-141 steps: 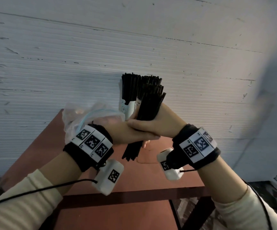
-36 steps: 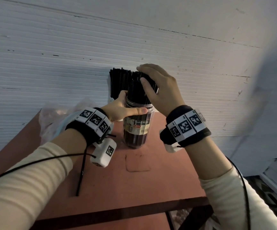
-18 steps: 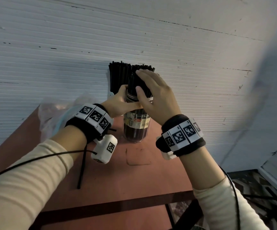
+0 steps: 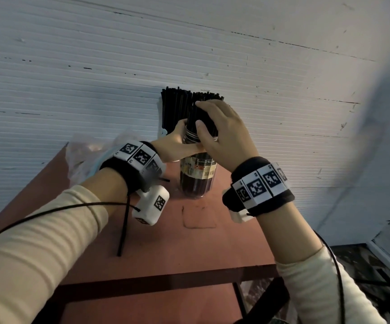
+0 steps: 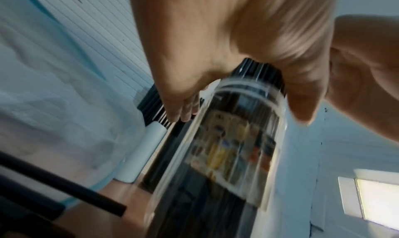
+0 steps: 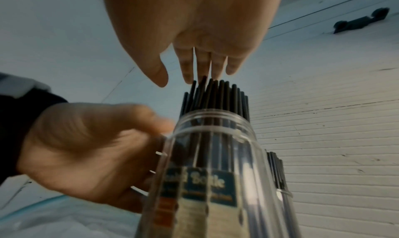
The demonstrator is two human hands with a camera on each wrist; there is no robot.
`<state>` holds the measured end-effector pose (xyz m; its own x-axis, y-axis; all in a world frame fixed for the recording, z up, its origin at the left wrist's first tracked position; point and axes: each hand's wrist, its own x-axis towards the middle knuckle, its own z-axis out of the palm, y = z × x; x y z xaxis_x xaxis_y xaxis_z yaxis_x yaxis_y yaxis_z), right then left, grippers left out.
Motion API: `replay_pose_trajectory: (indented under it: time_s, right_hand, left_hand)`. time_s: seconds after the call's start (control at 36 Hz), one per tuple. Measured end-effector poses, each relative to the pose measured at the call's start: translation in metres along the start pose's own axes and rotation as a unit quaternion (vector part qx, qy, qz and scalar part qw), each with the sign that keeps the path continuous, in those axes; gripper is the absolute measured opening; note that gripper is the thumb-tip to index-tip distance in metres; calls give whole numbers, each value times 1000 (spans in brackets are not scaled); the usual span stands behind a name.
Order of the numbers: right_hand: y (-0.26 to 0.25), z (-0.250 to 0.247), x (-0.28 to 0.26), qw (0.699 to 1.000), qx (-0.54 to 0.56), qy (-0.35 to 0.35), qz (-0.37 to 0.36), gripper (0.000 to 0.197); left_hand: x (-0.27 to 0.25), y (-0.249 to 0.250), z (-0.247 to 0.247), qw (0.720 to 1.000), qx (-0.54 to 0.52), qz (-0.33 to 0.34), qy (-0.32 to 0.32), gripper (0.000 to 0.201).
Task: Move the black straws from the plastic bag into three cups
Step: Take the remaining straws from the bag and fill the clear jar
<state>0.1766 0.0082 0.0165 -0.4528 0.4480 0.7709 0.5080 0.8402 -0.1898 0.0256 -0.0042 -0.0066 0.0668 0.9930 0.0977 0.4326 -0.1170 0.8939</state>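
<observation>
Gripping the cup (image 4: 197,176), left hand (image 4: 175,146); right hand (image 4: 222,134) flat on straws (image 4: 201,120)

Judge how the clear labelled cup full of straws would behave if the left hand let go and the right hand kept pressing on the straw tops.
The clear cup is tall and narrow, so it probably tips easily. The black straws stand well above its rim, likely raising its balance point. The left hand grips it near the rim, which suggests it needs steadying while the right hand touches the straw tops.

Head view: high, looking down and forward over both forearms to the table (image 4: 224,249) and far wall (image 4: 95,54).
Left wrist view: very near, low, looking up along the cup (image 5: 226,147).
Right wrist view: same, from the cup's right.
Shared: cup, straws (image 6: 215,94).
</observation>
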Motion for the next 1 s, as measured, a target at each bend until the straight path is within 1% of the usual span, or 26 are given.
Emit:
replay_pose_trajectory:
  time_s: [0.08, 0.11, 0.14, 0.19, 0.22, 0.25, 0.28, 0.31, 0.33, 0.36, 0.42, 0.44, 0.5, 0.53, 0.58, 0.64, 0.67, 0.72, 0.81, 0.86, 1.0]
  right_hand:
    - [-7, -2, 1, 1000, -10, 3, -3, 47]
    - [-10, -3, 0, 1000, -8, 12, -8, 47]
    - [-15, -4, 0, 999, -1, 26, -18, 46]
    - [-24, -6, -1, 996, 13, 70, -54, 40]
    - [-29, -6, -2, 993, 19, 89, -72, 37]
    - [-33, -6, -2, 991, 23, 101, -84, 33]
    - [-38, -4, -3, 990, 29, 104, -91, 30]
    - [-42, -1, -4, 990, 40, 97, -95, 27]
    - [-45, 3, -5, 990, 58, 81, -95, 24]
    - [-49, 7, -7, 991, 77, 56, -90, 22]
    - [-54, 18, -10, 992, 106, -18, -67, 20]
    - [-57, 23, -11, 990, 114, -70, -54, 20]
    - [-65, 30, -14, 972, 104, -207, -32, 23]
    - [-69, 33, -15, 954, 87, -284, -23, 26]
    - [-79, 39, -17, 905, 59, -421, -8, 33]
    - [-88, 48, -19, 854, 54, -518, 1, 37]
    - [-91, 54, -20, 833, 59, -551, 5, 37]
    - [-96, 66, -22, 802, 68, -593, 18, 36]
    - [-102, 79, -28, 776, 65, -627, 32, 33]
    - [-104, 84, -31, 774, 61, -629, 42, 31]
    - [-98, 91, -28, 796, 25, -604, 39, 29]
  left_hand:
    - [-9, -1, -6, 1000, 6, -2, -16, 135]
    - [-13, -2, -10, 1000, 9, -12, -17, 139]
    - [-17, -3, -15, 1000, 12, -16, -16, 136]
    - [-28, -3, -27, 999, 32, -6, -4, 118]
    - [-33, -4, -34, 999, 48, 11, 12, 102]
    - [-39, -4, -42, 997, 67, 28, 33, 82]
    - [-46, -4, -49, 993, 90, 42, 58, 61]
    - [-53, -4, -57, 989, 112, 53, 84, 47]
    - [-59, -6, -66, 984, 131, 62, 105, 38]
    - [-65, -8, -76, 980, 146, 64, 120, 33]
    - [-78, -12, -91, 976, 159, 58, 138, 26]
    - [-84, -15, -98, 974, 166, 53, 147, 25]
    - [-92, -24, -109, 966, 193, 33, 166, 23]
    - [-96, -28, -114, 963, 207, 23, 170, 23]
    - [-101, -37, -119, 961, 226, -3, 158, 26]
    - [-105, -45, -122, 962, 240, -35, 128, 32]
    - [-107, -48, -123, 963, 241, -46, 111, 36]
    - [-110, -55, -124, 967, 236, -55, 84, 43]
    - [-114, -64, -124, 968, 234, -61, 66, 49]
    - [-115, -67, -123, 967, 238, -63, 60, 53]
    - [-114, -71, -123, 963, 253, -61, 65, 53]
